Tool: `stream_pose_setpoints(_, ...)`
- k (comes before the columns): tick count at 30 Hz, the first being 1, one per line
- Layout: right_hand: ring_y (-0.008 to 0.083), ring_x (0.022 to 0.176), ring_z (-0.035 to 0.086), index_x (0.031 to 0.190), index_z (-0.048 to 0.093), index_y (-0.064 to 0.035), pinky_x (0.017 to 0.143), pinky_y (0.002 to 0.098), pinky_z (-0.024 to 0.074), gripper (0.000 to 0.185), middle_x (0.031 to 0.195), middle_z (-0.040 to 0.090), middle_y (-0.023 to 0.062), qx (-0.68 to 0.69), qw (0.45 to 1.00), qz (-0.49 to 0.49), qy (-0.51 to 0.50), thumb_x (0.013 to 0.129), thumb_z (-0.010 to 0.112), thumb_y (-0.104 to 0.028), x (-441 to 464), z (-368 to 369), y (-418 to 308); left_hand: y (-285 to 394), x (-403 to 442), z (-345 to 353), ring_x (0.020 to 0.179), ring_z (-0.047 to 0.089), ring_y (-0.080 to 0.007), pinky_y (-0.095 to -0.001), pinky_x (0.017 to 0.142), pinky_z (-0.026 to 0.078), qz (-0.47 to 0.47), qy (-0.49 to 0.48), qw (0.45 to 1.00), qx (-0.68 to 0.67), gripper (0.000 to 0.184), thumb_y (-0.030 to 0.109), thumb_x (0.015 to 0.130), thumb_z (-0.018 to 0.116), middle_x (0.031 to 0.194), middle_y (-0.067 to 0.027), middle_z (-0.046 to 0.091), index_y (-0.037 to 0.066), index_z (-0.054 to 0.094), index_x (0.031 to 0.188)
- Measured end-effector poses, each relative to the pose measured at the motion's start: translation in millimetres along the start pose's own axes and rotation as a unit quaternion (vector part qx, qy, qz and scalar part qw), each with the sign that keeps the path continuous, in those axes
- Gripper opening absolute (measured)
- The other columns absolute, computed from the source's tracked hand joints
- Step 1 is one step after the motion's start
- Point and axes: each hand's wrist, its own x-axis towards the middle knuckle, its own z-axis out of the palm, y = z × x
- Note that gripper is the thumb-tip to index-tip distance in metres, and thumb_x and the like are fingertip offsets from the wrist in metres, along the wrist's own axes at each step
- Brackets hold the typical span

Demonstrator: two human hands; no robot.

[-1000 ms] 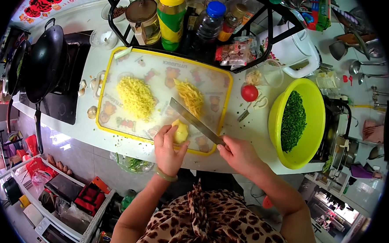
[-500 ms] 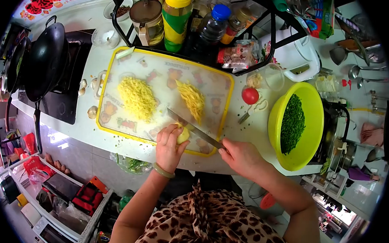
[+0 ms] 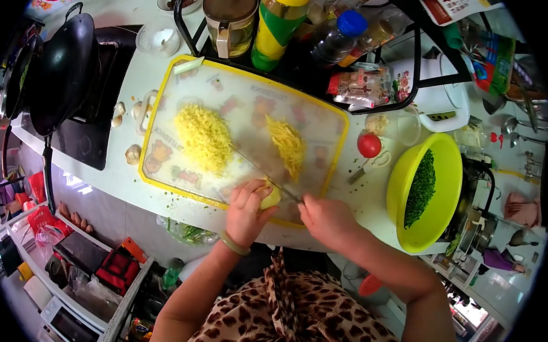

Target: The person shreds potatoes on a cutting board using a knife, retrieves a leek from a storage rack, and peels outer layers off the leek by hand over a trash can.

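My left hand (image 3: 244,214) is curled around a peeled yellow potato (image 3: 272,199), pressing it near the front edge of the yellow-rimmed cutting board (image 3: 249,111). In my right hand (image 3: 330,221) is the handle of a kitchen knife (image 3: 263,171). Its blade slants across the board, close beside the potato and my left fingertips; whether it touches the potato I cannot tell. A large pile of finely chopped yellow bits (image 3: 202,136) lies on the board's left part. Toward the right is a smaller heap of yellow shreds (image 3: 287,148).
A yellow-green bowl (image 3: 397,196) of chopped greens stands right of the board, near a red round item (image 3: 369,145) and scissors (image 3: 369,166). Behind the board, a black rack (image 3: 416,67) holds bottles and jars. A wok (image 3: 65,67) sits over the stove at left.
The view has shifted slightly, so the counter items appear moved. The knife blade now appears more edge-on beside the potato. Both hands keep their holds.
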Motion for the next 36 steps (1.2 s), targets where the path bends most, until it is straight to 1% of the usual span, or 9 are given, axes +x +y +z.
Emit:
stream_pose_setpoints(4,0.0394,0.058,0.057,0.086,0.049,-0.0034,0.053,0.0479,0.0448,0.017,0.06,0.056,0.0162,-0.003,0.998,-0.003,0.055,0.089,0.054,-0.019,14.3,38.4,6.7,2.4,3.2,0.8,0.103,0.053,-0.0339,-0.0411,0.088,0.045,0.004,0.002,1.0,0.003,0.051,0.008,0.058,0.08,0.113,-0.0128,0.057,0.005,0.059,0.105)
stream_pose_setpoints(6,0.0387,0.057,0.058,0.083,0.048,-0.0024,0.052,0.0462,0.0456,0.015,0.06,0.057,0.0165,0.004,0.992,-0.035,0.12,0.087,0.055,-0.015,20.7,47.0,5.3,0.4,0.1,2.3,0.103,0.053,-0.0339,-0.0414,0.088,0.044,0.015,0.005,1.0,0.002,0.051,0.008,0.059,0.08,0.113,-0.0127,0.057,0.005,0.058,0.105)
stream_pose_setpoints(10,0.0394,0.059,0.058,0.082,0.048,-0.0017,0.053,0.0468,0.0452,0.015,0.061,0.057,0.0177,0.041,0.988,-0.044,0.145,0.087,0.054,-0.014,24.9,31.1,10.7,-2.1,-2.8,2.3,0.103,0.052,-0.0339,-0.042,0.089,0.043,0.046,0.011,0.999,0.026,0.053,0.009,0.059,0.08,0.114,-0.0126,0.056,0.006,0.055,0.106)
stream_pose_setpoints(13,0.0396,0.06,0.058,0.081,0.049,-0.0012,0.054,0.0476,0.0446,0.016,0.063,0.057,0.0188,0.079,0.989,-0.038,0.119,0.087,0.053,-0.015,5.2,11.5,8.7,0.4,-2.2,-0.6,0.103,0.051,-0.0339,-0.0416,0.088,0.043,0.054,0.005,0.998,0.037,0.054,0.01,0.062,0.079,0.115,-0.013,0.054,0.006,0.054,0.11)
stream_pose_setpoints(18,0.0399,0.064,0.057,0.08,0.05,-0.0006,0.058,0.0491,0.0442,0.02,0.067,0.058,0.0189,0.018,0.999,0.011,0.029,0.089,0.052,-0.019,-25.5,-19.1,3.4,1.5,-5.7,2.1,0.102,0.052,-0.0342,-0.0412,0.087,0.043,0.032,0.002,0.999,0.02,0.054,0.01,0.064,0.078,0.114,-0.0139,0.055,0.006,0.053,0.112)
stream_pose_setpoints(22,0.0408,0.062,0.055,0.08,0.05,-0.0007,0.057,0.0487,0.0426,0.024,0.064,0.055,0.019,0.011,1.0,0.012,0.017,0.089,0.054,-0.022,-37.5,-18.3,5.5,-0.2,-4.6,2.6,0.101,0.052,-0.0347,-0.0408,0.087,0.044,0.021,0.003,1.0,0.015,0.055,0.01,0.064,0.078,0.115,-0.0148,0.055,0.005,0.053,0.113)
stream_pose_setpoints(24,0.04,0.066,0.058,0.081,0.05,-0.0006,0.061,0.0495,0.0445,0.022,0.067,0.058,0.0185,-0.004,0.999,0.041,-0.019,0.09,0.051,-0.02,-41.3,-20.5,2.1,-2.1,-4.3,2.6,0.101,0.053,-0.0349,-0.0406,0.086,0.045,0.014,0.002,1.0,0.01,0.055,0.01,0.064,0.079,0.115,-0.0152,0.055,0.004,0.053,0.113)
stream_pose_setpoints(34,0.0414,0.062,0.056,0.083,0.05,-0.0016,0.057,0.049,0.0434,0.021,0.065,0.057,0.0197,-0.009,0.999,0.036,-0.023,0.09,0.053,-0.021,-26.8,-18.8,-4.1,-7.8,1.5,-0.8,0.099,0.054,-0.0342,-0.0396,0.084,0.047,0.012,-0.015,0.999,-0.025,0.054,0.009,0.062,0.079,0.114,-0.0132,0.056,0.005,0.055,0.11)
stream_pose_setpoints(36,0.0412,0.062,0.056,0.083,0.049,-0.0017,0.057,0.0488,0.0439,0.021,0.063,0.056,0.0197,-0.006,0.996,0.068,-0.055,0.09,0.053,-0.021,-16.2,-20.1,-9.9,-7.8,2.3,-1.5,0.099,0.054,-0.034,-0.0396,0.084,0.047,0.009,-0.017,1.0,-0.024,0.055,0.009,0.062,0.079,0.114,-0.0129,0.056,0.005,0.055,0.11)
